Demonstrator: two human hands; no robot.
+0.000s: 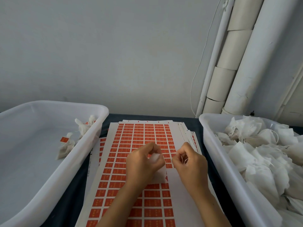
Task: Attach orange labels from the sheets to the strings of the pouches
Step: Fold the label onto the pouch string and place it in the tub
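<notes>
Head camera, looking down at a work table. The landmark is the top sheet of orange labels [139, 145], which lies flat in the middle of the table on a stack of similar sheets.

Both hands hover just above this sheet, near its right side. The left hand [144, 163] has its fingers curled around a small white pouch [159, 169], whose lower corner hangs out beneath the palm. The right hand [188, 163], just right of the left, has its fingers curled and pinching what looks like the pouch's thin white string [173, 153], stretched between the two hands. Whether a label is already on the string cannot be told; the fingers hide it.

Left of the sheet stands a pale plastic tub [101, 115] holding a few finished pouches [65, 145] with orange tags. Right of the sheet stands a second tub [213, 145] heaped with untagged white pouches [262, 153]. Beyond the sheet are a plain grey wall and pale pipes.

The pouch appears to be thin, soft fabric or mesh: very light, limp, easily crumpled, and best held gently by its gathered top. The string is fine and slack, so it probably needs to be held taut between the fingertips. The labels look like thin sticky paper, likely to curl or stick to themselves, so lifting one by a corner seems wisest.
</notes>
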